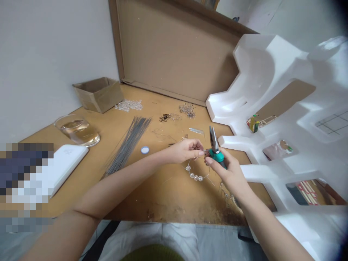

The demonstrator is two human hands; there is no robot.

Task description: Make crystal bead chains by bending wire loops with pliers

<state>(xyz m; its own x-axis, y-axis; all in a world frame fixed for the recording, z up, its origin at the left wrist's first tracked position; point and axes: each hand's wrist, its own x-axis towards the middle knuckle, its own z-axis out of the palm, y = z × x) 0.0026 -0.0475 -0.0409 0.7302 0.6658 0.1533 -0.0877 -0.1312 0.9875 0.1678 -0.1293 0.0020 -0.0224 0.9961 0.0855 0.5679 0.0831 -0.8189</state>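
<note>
Between my two hands hangs a thin wire loop with several clear round beads [196, 177] gathered along its lower edge. At the top of the loop, my left hand [186, 150] pinches the wire between thumb and fingers. My right hand [228, 167] is wrapped around needle-nose pliers [215, 145] with teal grips, their metal jaws pointing up and away from the wire. The right thumb and fingertips also meet at the loop's top, close to the left fingertips. Exactly how the wire ends lie there is hidden by the fingers.
Grey wire lengths [129, 145] lie left of my hands, beside a small round white-and-blue disc [145, 150]. Farther back are clear beads [129, 105], black rings [164, 117] and a cardboard box [99, 95]. A glass of liquid [78, 130] stands left; white foam [239, 141] borders the right.
</note>
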